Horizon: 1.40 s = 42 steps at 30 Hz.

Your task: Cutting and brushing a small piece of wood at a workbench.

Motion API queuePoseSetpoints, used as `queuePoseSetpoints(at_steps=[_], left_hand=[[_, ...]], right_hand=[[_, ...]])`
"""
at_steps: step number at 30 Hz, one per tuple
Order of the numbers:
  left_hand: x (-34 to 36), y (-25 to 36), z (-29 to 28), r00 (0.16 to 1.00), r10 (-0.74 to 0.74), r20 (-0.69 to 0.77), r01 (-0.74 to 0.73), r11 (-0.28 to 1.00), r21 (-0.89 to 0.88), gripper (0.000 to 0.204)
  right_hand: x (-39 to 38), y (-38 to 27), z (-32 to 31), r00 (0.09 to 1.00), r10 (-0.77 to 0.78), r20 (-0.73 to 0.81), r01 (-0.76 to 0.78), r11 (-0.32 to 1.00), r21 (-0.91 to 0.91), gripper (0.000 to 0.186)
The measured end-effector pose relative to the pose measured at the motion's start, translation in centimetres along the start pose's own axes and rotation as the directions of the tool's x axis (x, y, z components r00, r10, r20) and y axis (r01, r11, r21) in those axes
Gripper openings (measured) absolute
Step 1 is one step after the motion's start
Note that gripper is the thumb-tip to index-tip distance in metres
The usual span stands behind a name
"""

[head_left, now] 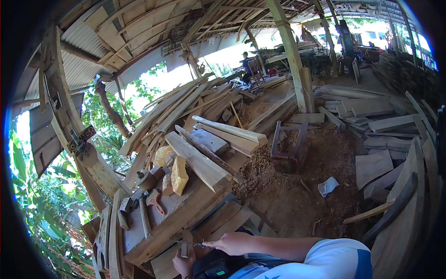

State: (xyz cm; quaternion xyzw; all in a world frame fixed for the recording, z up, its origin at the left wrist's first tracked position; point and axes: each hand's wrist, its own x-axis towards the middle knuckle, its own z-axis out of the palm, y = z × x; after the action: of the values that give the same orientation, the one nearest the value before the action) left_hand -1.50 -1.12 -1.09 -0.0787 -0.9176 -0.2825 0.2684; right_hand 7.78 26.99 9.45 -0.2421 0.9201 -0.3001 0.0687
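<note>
At the bottom of the head view, my left hand (184, 264) is closed around a small wooden block (187, 237) held upright. Coming in from the right, my right hand (231, 243) grips a slim hand tool (198, 244) with a dark handle. Its thin blade-like end lies against or across the block; its exact kind is too small to make out. Just beyond both hands stands a thick wooden workbench (174, 223). On it lie a hammer (145, 216), a brush with a reddish handle (155, 202) and a yellow block (179, 176).
Sawn planks (197, 160) rest across the bench's far end. Behind them is a large lumber pile (186, 104). A dark wooden stool frame (290, 149) stands on the shaving-covered ground, right of the bench. Stacked boards (385, 123) line the right side. A person (246, 60) is far off.
</note>
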Motion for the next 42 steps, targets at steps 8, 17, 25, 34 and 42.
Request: queuePoseSetpoints(at_steps=[8, 17, 25, 34, 42], left_hand=[[-0.9, -0.2, -1.1, 0.997, 0.015, -0.078, -0.019, 0.998, -0.058, 0.06], [-0.6, -2.5, 0.2, 0.994, 0.025, -0.107, -0.023, 0.999, 0.025, 0.059], [-1.1, 0.2, -0.5, 0.987, -0.043, -0.157, 0.043, 0.999, 0.0, 0.056], [-0.9, -1.7, -0.2, 0.992, 0.037, -0.12, -0.031, 0.998, 0.05, 0.056], [-1.0, 0.2, -0.7, 0.992, -0.029, -0.12, 0.028, 1.0, -0.009, 0.057]], right_hand=[[4.0, 0.9, 2.7, 0.978, -0.168, -0.127, 0.159, 0.984, -0.078, 0.048], [2.0, -0.2, 1.6, 0.984, -0.134, -0.12, 0.138, 0.99, 0.034, 0.047], [-2.8, 0.8, -1.4, 0.993, -0.093, -0.074, 0.092, 0.996, -0.013, 0.048], [-0.4, 0.3, 0.1, 0.998, -0.061, -0.035, 0.059, 0.997, -0.05, 0.046], [0.0, -0.5, -0.1, 0.997, -0.076, -0.025, 0.074, 0.996, -0.057, 0.046]])
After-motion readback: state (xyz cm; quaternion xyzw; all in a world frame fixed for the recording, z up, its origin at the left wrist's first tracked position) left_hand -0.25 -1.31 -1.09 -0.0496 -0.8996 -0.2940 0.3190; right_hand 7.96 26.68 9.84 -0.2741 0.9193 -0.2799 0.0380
